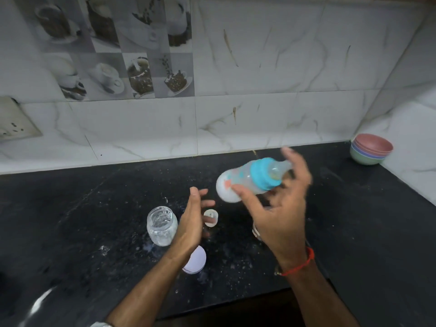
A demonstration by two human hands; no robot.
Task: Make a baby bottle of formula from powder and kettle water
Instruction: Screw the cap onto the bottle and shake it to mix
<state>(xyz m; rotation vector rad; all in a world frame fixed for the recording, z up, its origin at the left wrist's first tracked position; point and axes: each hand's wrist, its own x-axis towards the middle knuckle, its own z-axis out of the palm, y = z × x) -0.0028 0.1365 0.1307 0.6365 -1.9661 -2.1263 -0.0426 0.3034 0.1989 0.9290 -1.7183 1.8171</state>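
Well above the black counter [330, 220], toward two o'clock, the right hand [280, 208] pinches the blurred baby bottle [245, 179], milky inside, teal collar, tilted sideways. Left hand [191, 218] hovers, fingers spread, beside the open glass jar [162, 226].

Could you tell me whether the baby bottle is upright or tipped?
Tipped: the baby bottle lies nearly sideways in the right hand, blue collar and teat pointing right.
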